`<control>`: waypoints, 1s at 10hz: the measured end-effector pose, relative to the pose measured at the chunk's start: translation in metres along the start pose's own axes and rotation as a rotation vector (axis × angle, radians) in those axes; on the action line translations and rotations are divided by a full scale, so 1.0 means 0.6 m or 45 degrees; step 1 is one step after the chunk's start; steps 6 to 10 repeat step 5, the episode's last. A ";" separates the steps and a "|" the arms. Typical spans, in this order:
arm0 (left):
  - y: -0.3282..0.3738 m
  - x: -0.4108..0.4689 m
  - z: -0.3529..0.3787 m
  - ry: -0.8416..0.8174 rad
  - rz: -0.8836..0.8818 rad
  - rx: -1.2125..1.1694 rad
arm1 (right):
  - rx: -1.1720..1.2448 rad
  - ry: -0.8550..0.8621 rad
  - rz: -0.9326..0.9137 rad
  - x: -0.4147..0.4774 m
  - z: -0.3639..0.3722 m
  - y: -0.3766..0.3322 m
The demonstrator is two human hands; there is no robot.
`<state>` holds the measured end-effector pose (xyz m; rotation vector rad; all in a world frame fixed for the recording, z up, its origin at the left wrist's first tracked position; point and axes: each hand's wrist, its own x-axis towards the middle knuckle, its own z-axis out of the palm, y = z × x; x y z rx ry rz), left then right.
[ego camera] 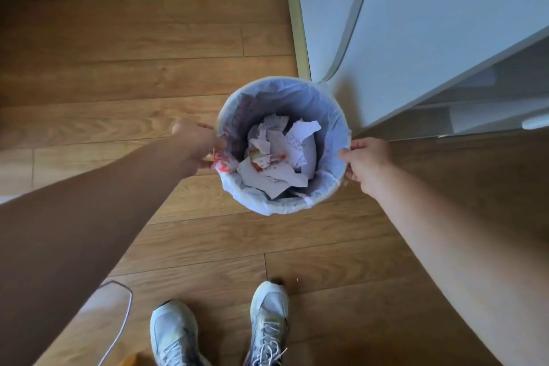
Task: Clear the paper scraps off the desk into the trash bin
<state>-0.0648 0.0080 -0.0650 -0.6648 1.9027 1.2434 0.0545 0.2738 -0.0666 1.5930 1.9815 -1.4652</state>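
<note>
While both hands hold its rim, L grip (198, 144) & R grip (367, 162) closed on bin (337, 116); scraps (279, 157) lie between them.

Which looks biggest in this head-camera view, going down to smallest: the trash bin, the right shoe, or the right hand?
1. Trash bin, clearly the largest.
2. Right shoe.
3. Right hand, gripping the bin's rim.

The shoe runs off the bottom edge and sits at a different distance from the camera than the hand, so this order is only how they appear, not true size.
</note>
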 end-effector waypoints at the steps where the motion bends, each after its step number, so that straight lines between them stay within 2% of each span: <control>1: -0.008 0.018 0.013 -0.040 -0.006 0.016 | -0.049 0.045 -0.005 0.016 0.001 0.010; 3: -0.026 0.020 0.019 -0.058 -0.005 0.016 | -0.060 0.010 0.030 0.015 -0.006 0.021; 4: -0.022 -0.002 0.005 -0.054 -0.014 -0.002 | -0.065 0.033 0.031 -0.016 -0.016 0.000; 5: -0.008 -0.050 -0.014 0.024 -0.022 -0.001 | -0.210 0.128 -0.054 -0.083 -0.033 -0.015; 10: -0.008 -0.050 -0.014 0.024 -0.022 -0.001 | -0.210 0.128 -0.054 -0.083 -0.033 -0.015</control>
